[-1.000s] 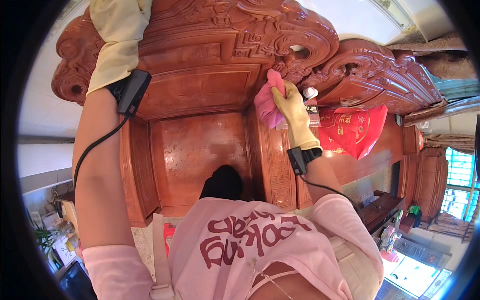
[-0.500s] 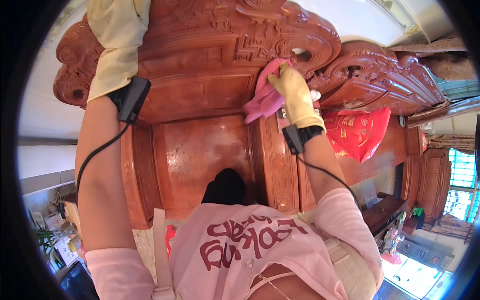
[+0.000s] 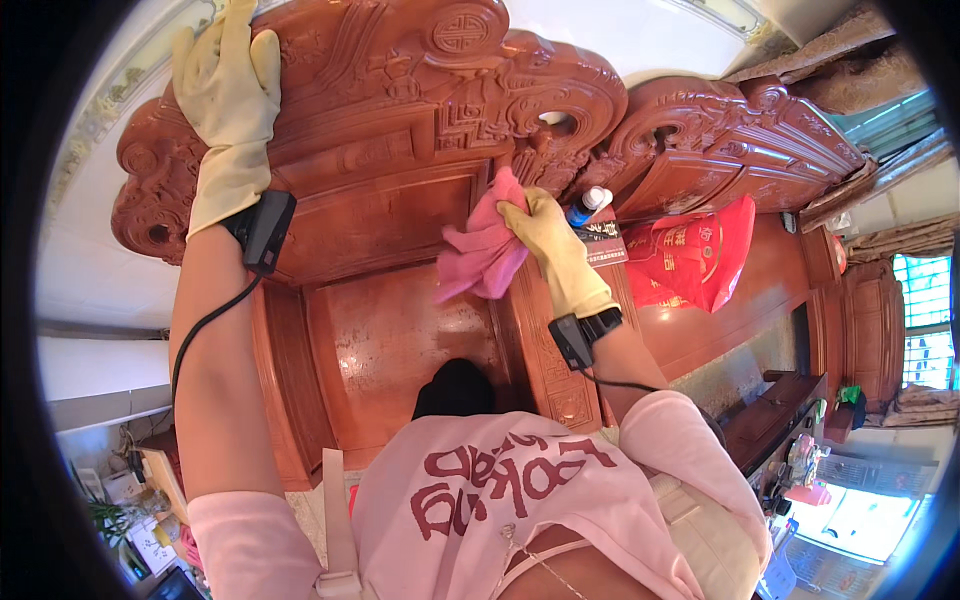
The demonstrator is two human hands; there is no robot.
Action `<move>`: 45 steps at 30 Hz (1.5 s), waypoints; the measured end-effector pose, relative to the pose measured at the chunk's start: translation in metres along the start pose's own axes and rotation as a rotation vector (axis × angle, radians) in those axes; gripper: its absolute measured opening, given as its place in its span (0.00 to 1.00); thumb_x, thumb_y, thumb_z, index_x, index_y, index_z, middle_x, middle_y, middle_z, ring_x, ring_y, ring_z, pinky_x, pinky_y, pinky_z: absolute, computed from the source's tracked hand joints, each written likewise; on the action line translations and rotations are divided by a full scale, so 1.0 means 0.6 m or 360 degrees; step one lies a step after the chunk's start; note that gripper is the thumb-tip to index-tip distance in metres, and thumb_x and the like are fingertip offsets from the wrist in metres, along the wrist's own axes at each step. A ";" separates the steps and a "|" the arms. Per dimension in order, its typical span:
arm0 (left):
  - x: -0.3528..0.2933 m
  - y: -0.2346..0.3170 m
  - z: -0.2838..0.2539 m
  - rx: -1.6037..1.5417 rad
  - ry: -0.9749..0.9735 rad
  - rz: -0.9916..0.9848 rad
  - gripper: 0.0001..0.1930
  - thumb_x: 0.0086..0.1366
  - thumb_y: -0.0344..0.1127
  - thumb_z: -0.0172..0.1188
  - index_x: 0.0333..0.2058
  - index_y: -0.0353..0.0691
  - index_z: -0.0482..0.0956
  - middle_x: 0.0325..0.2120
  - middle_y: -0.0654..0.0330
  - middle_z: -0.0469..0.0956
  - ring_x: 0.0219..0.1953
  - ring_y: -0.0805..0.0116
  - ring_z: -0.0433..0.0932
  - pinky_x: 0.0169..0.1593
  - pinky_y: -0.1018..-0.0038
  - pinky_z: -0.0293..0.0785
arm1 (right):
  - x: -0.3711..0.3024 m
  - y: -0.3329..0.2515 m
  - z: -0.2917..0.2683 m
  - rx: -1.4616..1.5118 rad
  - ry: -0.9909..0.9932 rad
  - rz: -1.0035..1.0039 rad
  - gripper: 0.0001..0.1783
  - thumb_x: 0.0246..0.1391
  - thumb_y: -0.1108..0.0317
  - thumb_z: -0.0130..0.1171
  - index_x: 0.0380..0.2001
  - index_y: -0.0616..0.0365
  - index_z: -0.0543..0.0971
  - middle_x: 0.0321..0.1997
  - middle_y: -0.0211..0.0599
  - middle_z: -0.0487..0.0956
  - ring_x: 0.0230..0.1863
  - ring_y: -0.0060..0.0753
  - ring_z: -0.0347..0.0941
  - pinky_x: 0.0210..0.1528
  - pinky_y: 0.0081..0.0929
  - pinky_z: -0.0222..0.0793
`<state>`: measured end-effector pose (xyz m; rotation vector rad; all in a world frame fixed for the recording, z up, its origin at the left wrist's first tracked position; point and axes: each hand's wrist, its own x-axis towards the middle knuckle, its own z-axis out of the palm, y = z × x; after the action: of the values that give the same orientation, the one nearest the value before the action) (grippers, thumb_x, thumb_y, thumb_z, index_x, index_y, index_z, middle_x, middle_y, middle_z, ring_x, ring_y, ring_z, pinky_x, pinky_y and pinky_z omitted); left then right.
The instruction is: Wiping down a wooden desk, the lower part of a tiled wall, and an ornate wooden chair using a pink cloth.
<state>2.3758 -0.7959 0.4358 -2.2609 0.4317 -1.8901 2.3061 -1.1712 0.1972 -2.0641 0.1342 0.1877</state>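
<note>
My right hand [image 3: 548,240], in a pale yellow rubber glove, grips a pink cloth [image 3: 487,245] that hangs loosely over the right side of a carved reddish-brown wooden chair [image 3: 380,185]. My left hand [image 3: 225,85], gloved the same way, reaches up to the top left of the backrest. Its fingers are spread and hold nothing; it lies against the top of the carved back or the wall behind, I cannot tell which. My black-clad knee [image 3: 455,388] is on or just before the glossy seat [image 3: 390,330].
Right of the chair arm stand a white-capped blue bottle [image 3: 586,207] and a dark printed box [image 3: 605,248]. A red plastic bag [image 3: 695,255] lies on the adjoining wooden bench [image 3: 690,335]. A low dark table [image 3: 765,420] stands at the right.
My right hand has drawn the pink cloth away from the carved scroll, down and to the left. My left hand's spread fingers now show, a little lower in the view.
</note>
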 end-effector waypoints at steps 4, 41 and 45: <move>-0.001 0.005 0.012 -0.0055 0.0027 0.0012 0.22 0.74 0.45 0.53 0.60 0.40 0.77 0.48 0.51 0.84 0.49 0.49 0.81 0.64 0.49 0.66 | -0.017 -0.078 -0.053 0.0105 0.0453 -0.0469 0.21 0.59 0.62 0.67 0.52 0.60 0.79 0.46 0.50 0.84 0.51 0.46 0.82 0.54 0.36 0.75; 0.006 0.006 -0.019 -0.0156 -0.0063 -0.0121 0.23 0.72 0.42 0.54 0.60 0.37 0.76 0.46 0.50 0.82 0.50 0.48 0.79 0.69 0.47 0.62 | 0.036 -0.339 -0.170 -0.0824 0.0278 -0.1177 0.21 0.52 0.72 0.60 0.51 0.47 0.81 0.54 0.61 0.73 0.54 0.64 0.76 0.55 0.48 0.74; 0.004 0.005 -0.023 -0.0176 -0.0135 -0.0157 0.23 0.71 0.42 0.55 0.60 0.37 0.77 0.45 0.50 0.82 0.50 0.48 0.79 0.69 0.47 0.63 | -0.036 -0.363 -0.159 -0.0622 0.0146 -0.1276 0.24 0.54 0.73 0.59 0.56 0.51 0.79 0.55 0.58 0.76 0.57 0.60 0.75 0.60 0.43 0.72</move>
<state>2.3621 -0.7988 0.4399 -2.4664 0.4303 -1.8497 2.3301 -1.1505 0.4342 -2.3425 -0.7183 -0.4041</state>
